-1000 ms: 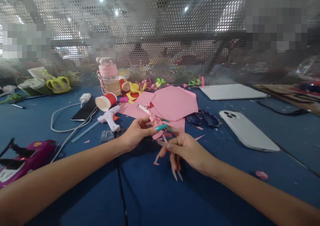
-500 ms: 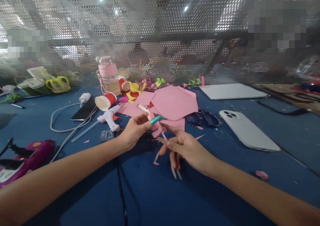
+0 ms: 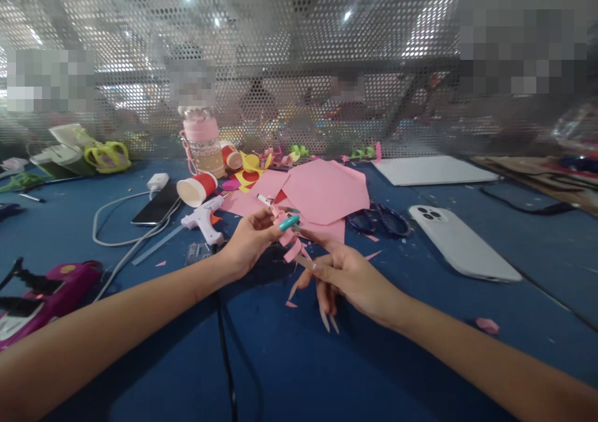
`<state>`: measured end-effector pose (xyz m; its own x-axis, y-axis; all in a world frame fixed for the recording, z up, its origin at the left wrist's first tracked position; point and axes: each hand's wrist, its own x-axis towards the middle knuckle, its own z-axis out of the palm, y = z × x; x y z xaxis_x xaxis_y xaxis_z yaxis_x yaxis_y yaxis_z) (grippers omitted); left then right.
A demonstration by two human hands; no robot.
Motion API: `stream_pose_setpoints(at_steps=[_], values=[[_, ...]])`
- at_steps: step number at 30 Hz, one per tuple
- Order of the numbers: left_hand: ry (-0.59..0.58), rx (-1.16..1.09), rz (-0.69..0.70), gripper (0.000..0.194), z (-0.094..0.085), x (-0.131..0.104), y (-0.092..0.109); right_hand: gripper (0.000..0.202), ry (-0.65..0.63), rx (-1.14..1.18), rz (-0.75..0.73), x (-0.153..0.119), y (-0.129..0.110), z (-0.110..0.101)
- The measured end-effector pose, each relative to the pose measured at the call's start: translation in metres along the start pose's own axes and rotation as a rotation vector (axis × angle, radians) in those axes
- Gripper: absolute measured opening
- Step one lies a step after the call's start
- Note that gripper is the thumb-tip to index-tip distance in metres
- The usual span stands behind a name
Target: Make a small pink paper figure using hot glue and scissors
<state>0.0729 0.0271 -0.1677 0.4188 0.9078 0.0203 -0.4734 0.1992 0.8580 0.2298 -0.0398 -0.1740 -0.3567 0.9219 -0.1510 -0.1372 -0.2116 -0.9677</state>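
Note:
My left hand (image 3: 247, 242), which has a long teal thumbnail, pinches a small pink paper piece (image 3: 283, 235) with curled strips, above the blue table. At the strips' lower end is my right hand (image 3: 348, 275). Its thumb and index finger close around a pink paper strip (image 3: 293, 250), and its other fingers hang down with long pale nails. My fingers partly hide the piece. Behind both hands lie large pink paper sheets (image 3: 322, 191). A white pen-like stick (image 3: 264, 199) rests on the paper just beyond my left fingers.
A glue gun (image 3: 205, 221), a red-and-white paper cup (image 3: 199, 189) and a dark phone (image 3: 156, 205) lie left. Blue-handled scissors (image 3: 392, 221) and a white phone (image 3: 462, 242) are right. A pink-topped bottle (image 3: 202, 140) stands behind. A black cord (image 3: 227, 353) runs toward me.
The pink strips have shifted slightly between my fingers, and a loose strip end now curls left of my right thumb. Both hands stay nearly in place.

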Motion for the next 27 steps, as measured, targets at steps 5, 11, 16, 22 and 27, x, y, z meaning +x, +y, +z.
stream_pose_setpoints(at_steps=[5, 11, 16, 22, 27], values=[[-0.162, 0.089, -0.034, 0.046, -0.002, 0.000, -0.001, 0.079, -0.031, 0.081, -0.024, 0.000, 0.001, -0.001], [-0.170, 0.125, -0.041, 0.046, -0.001, -0.001, -0.001, 0.083, -0.049, 0.098, -0.070, 0.001, 0.003, -0.003], [-0.156, 0.143, 0.040, 0.037, -0.004, -0.001, -0.002, 0.089, 0.044, 0.073, -0.096, 0.001, 0.004, -0.001], [-0.124, 0.343, 0.166, 0.049, -0.004, -0.006, -0.004, 0.093, 0.100, 0.052, -0.195, 0.001, 0.001, 0.000], [-0.125, 0.530, 0.276, 0.026, 0.005, -0.017, 0.002, 0.101, 0.155, 0.080, -0.307, 0.005, -0.003, -0.006]])
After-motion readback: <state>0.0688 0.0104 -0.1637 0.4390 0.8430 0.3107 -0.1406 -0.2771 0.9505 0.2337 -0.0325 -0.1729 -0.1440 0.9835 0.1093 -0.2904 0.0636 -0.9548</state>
